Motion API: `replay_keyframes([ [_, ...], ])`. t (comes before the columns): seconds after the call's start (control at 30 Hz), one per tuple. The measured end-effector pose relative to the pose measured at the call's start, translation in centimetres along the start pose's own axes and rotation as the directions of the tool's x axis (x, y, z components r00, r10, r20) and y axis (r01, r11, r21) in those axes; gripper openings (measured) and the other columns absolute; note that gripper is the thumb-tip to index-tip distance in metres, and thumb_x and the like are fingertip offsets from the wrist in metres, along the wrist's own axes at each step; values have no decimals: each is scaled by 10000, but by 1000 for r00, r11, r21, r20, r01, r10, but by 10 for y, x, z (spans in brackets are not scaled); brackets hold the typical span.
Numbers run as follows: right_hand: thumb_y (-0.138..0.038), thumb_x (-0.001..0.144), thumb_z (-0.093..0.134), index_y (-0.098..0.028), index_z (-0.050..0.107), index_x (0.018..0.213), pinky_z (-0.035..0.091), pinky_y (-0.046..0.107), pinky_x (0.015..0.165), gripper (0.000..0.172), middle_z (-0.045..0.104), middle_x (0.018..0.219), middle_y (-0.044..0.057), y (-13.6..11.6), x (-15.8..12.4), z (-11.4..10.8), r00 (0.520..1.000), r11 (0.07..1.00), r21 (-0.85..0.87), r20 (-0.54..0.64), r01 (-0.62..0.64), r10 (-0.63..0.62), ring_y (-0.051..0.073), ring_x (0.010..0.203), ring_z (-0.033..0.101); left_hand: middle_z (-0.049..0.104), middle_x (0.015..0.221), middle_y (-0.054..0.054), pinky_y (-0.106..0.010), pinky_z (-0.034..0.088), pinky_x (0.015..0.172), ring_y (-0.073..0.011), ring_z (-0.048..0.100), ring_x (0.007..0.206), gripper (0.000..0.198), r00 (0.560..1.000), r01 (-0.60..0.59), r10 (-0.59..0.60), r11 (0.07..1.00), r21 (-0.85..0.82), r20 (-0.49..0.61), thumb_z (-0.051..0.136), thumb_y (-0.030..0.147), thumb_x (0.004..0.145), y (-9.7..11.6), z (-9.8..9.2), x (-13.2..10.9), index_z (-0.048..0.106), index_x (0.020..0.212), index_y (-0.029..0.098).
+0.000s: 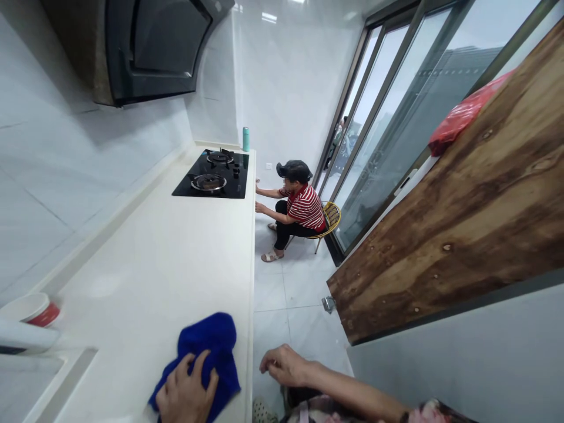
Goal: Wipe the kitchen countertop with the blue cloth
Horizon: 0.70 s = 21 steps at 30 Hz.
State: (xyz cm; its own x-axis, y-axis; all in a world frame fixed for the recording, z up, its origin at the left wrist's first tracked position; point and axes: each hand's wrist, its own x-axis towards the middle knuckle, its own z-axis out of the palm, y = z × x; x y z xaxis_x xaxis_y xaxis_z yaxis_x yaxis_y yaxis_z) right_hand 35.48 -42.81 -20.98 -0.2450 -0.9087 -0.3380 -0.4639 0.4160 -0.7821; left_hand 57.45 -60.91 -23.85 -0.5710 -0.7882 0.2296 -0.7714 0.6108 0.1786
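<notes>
A dark blue cloth lies bunched on the front part of the white countertop. My left hand presses down on it from above, fingers bent into the fabric. Part of the cloth is covered by the hand. Off the counter's right edge, my right hand hangs in the air over the floor. Its fingers are loosely curled together, and nothing shows in them.
A black gas hob and a green bottle stand at the far end, below a range hood. A red-and-white tub sits at left. Another person sits beside the counter. A wooden board juts in at right.
</notes>
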Motion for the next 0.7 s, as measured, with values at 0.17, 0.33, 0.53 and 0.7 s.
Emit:
replay_keyframes([
  [0.17, -75, 851, 502, -184, 730, 1245, 538, 268, 997, 468, 783, 1205, 84, -12, 21, 13, 944, 945, -115, -90, 307, -318, 209, 1106, 739, 623, 1399, -194, -513, 403, 1042, -346, 564, 1219, 477, 999, -27, 24, 997, -71, -46, 464, 388, 992, 34, 6, 97, 743, 1329, 196],
  [0.33, -75, 836, 510, -154, 506, 1498, 456, 418, 1229, 666, 543, 1568, 186, -18, 61, 0, 776, 831, -299, -310, 469, -549, 239, 1502, 492, 595, 1468, -230, -551, 384, 1091, -386, 535, 1311, 576, 985, -122, 105, 985, -120, -134, 505, 478, 991, 56, 25, 99, 673, 1431, 146],
  [0.53, -164, 919, 534, -72, 377, 1623, 317, 553, 1328, 726, 427, 1673, 214, -44, 122, -2, 792, 705, -550, -123, 448, -599, 284, 1612, 305, 540, 1570, -234, -503, 436, 1147, -357, 517, 1419, 724, 954, -196, 126, 948, -252, -271, 485, 501, 1021, 44, 28, 30, 416, 1626, 108],
  [0.7, -325, 1041, 526, -135, 445, 1615, 337, 605, 1301, 610, 440, 1688, 129, -51, 125, 19, 835, 609, -642, 94, 467, -542, 378, 1598, 303, 353, 1726, -220, -597, 366, 1243, -384, 340, 1594, 793, 966, -126, 61, 959, -253, -251, 430, 471, 1044, 28, 35, -21, 164, 1729, 174],
])
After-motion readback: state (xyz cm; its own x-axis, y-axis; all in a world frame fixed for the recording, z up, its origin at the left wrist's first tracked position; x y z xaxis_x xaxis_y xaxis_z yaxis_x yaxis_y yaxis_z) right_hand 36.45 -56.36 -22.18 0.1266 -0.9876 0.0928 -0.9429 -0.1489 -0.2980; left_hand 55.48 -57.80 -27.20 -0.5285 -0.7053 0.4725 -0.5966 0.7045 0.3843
